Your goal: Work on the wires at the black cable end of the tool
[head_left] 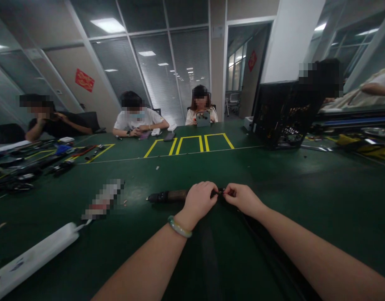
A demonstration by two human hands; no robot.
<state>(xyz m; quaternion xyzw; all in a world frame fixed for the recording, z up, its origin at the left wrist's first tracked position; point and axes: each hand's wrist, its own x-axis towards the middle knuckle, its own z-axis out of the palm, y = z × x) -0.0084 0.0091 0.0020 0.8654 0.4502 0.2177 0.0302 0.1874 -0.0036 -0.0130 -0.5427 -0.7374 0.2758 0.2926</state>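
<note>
A dark electric screwdriver (172, 196) lies on the green table, its narrow tip pointing left. My left hand (199, 201) is closed round the screwdriver's rear end and hides part of its body. At that rear end, my right hand (244, 200) pinches a small dark cable connector (221, 192) between thumb and fingertips. The fingers partly cover the joint, and whether the connector is fully seated cannot be made out. A black cable (255, 229) trails from below my right hand toward the bottom right, partly under the forearm.
A white power strip (35, 255) lies at lower left, near a blurred-out flat item (103, 200). Tools and cables (54, 161) crowd the far left. A black open-frame case (278, 115) stands at back right. Yellow tape outlines (190, 137) mark the table; several people sit around it.
</note>
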